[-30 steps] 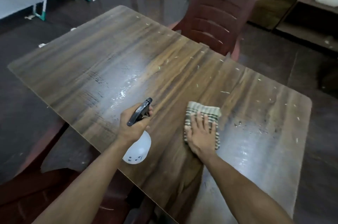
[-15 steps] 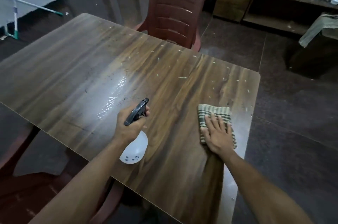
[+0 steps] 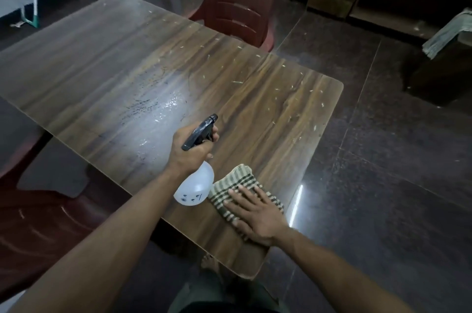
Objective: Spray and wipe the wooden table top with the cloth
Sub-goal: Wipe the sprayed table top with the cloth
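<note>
At the far left edge of the frame sits one dark red plastic chair [image 3: 38,223], partly under the brown wood-grain tabletop [image 3: 102,69], which fills the middle. A wet, shiny patch [image 3: 163,113] lies left of centre on it, and pale crumbs are scattered toward its right end, too many and too small to count.

My left hand [image 3: 190,150] grips the neck of one white round-bodied spray bottle with a black trigger head [image 3: 195,188], its nozzle aimed toward the upper middle. The bottle carries a few small dark marks I cannot read.

Just right of it, at lower centre, my right hand [image 3: 258,213] presses flat, fingers spread, on one green-and-cream striped cloth [image 3: 237,179] near the tabletop's right edge.

A second dark red plastic chair [image 3: 240,0] stands at the top centre.
</note>
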